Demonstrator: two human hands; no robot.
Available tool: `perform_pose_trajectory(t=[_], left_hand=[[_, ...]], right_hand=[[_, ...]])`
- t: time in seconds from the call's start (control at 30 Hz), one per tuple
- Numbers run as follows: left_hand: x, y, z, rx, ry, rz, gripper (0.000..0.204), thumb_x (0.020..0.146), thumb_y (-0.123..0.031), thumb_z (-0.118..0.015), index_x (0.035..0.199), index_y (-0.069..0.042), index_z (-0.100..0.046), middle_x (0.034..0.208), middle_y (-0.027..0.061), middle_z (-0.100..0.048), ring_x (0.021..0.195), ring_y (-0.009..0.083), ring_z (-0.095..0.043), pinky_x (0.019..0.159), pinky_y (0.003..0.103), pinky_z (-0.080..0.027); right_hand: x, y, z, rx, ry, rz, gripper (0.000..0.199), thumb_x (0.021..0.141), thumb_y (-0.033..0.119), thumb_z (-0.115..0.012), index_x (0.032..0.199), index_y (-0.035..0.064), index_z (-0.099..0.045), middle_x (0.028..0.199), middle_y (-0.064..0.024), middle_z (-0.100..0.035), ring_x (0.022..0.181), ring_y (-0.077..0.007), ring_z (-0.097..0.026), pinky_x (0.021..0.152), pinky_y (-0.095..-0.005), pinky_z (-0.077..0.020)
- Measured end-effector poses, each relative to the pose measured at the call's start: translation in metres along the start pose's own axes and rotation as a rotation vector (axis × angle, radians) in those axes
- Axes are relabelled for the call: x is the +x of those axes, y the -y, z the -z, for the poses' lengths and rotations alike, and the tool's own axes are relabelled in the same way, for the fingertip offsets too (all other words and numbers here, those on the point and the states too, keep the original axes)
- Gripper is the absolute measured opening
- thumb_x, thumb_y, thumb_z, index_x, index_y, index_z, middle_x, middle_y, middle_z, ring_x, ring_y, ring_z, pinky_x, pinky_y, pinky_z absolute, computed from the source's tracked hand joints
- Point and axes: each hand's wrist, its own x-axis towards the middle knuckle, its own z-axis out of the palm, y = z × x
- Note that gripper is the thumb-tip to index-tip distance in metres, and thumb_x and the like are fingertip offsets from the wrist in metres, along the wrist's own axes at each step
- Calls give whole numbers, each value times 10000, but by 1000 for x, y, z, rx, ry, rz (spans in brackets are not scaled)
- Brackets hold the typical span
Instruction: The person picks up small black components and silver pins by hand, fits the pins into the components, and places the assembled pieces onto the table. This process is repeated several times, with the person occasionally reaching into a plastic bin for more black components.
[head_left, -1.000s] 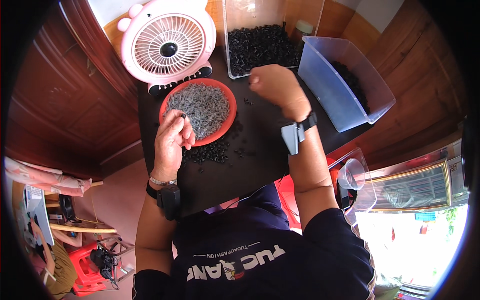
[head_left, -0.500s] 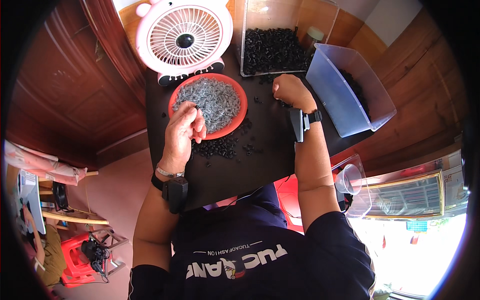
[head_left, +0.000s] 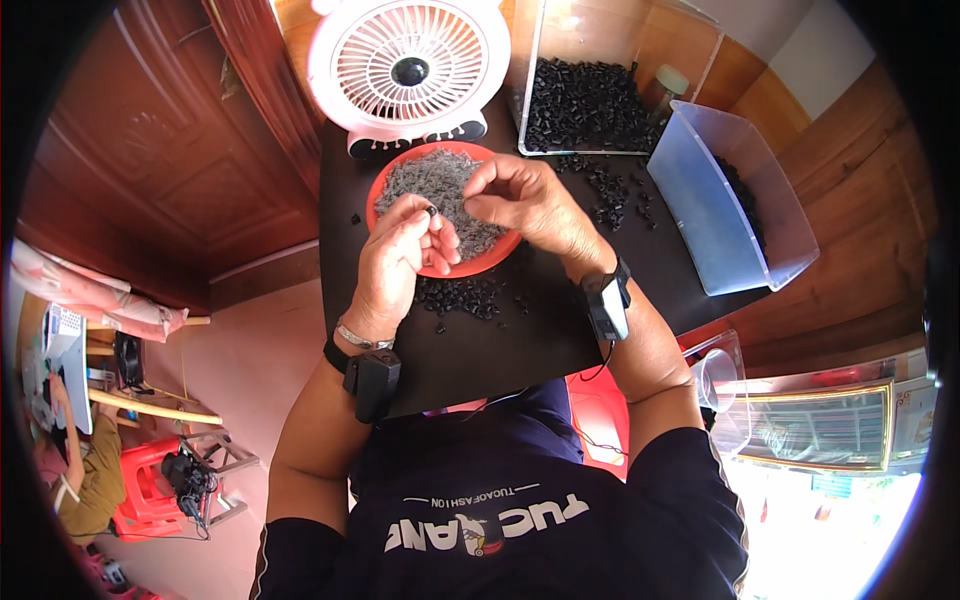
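Holding one black piece [head_left: 432, 211] above the red bowl [head_left: 470, 268], left hand [head_left: 400, 255] pinched it at thumb and fingertip, other fingers loosely curled. Bowl of clear bits [head_left: 425, 175] sat under both hands, loose black pieces [head_left: 465, 300] beside it, probably for short reaches. Right hand's [head_left: 530, 205] thumb and forefinger nearly met; couldn't tell if anything was between.

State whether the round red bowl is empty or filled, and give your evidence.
Filled, not empty: small grey pieces cover most of the visible inside of the red bowl. The left hand and right hand hide part.
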Motion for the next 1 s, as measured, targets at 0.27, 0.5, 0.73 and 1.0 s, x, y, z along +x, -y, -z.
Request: perform_pose_trajectory(t=[0.27,0.5,0.73,1.0], left_hand=[[1,7,6,-157,-1,-65,189,952,-230,-426,956,-49,-477,849,95,-570,741,225,-615,670,310,-485],[-1,0,-7,46,9,-73,180,952,-198,-465,965,-25,-513,874,77,-586,791,192,-617,719,311,-495],[-3,1,-7,132,17,-68,203,951,-212,-435,982,-19,-490,902,80,-555,819,228,-622,768,340,-500],[-3,4,-4,67,46,-67,205,961,-205,-414,1011,-15,-473,908,119,-572,864,268,-639,790,371,-510]], right_hand=[[-2,-3,-27,177,47,13,116,870,26,-667,980,3,-638,905,-12,-660,836,-73,-611,774,-234,-503],[-5,0,-21,85,40,-28,150,849,9,-678,998,10,-656,917,-17,-658,854,-87,-616,803,-243,-503],[-5,5,-23,-280,-19,170,92,824,19,-688,911,-2,-663,842,-49,-655,776,-104,-631,696,-239,-507],[-7,5,-20,-156,17,109,97,795,46,-705,862,4,-650,808,-50,-653,759,-102,-616,689,-255,-496]])
